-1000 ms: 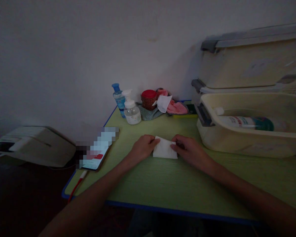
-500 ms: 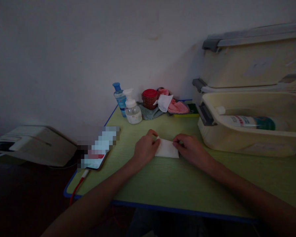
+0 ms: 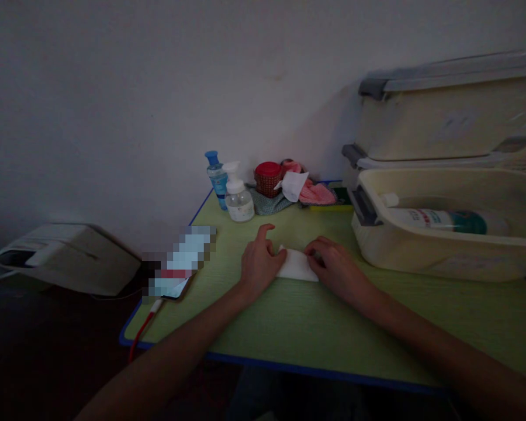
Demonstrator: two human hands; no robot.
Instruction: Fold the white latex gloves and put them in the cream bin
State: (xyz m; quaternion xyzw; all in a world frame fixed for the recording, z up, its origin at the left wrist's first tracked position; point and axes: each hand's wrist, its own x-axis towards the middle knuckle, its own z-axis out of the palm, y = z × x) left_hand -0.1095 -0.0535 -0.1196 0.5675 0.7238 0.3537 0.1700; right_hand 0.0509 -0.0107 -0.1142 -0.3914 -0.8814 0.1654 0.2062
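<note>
A small, flat white piece of folded paper or tissue (image 3: 297,266) lies low over the green table between my hands. My left hand (image 3: 259,266) is at its left end, thumb on the edge and other fingers curled behind, while the index finger sticks up and away from it. On the other side, my right hand (image 3: 333,263) pinches the upper right part between thumb and bent fingers. My right fingers cover that corner, and whatever lies under the paper is hidden.
A phone (image 3: 188,257) with a red cable lies on the left. Behind stand a blue bottle (image 3: 219,184), a pump bottle (image 3: 240,204) and a red-lidded woven container (image 3: 267,180) beside pink cloth (image 3: 318,193). A cream bin (image 3: 442,254) holding a bottle (image 3: 447,220) occupies the right.
My left index finger has lifted and straightened upward off the paper. My right fingers have shifted slightly left along its upper edge. The view has moved a little.
</note>
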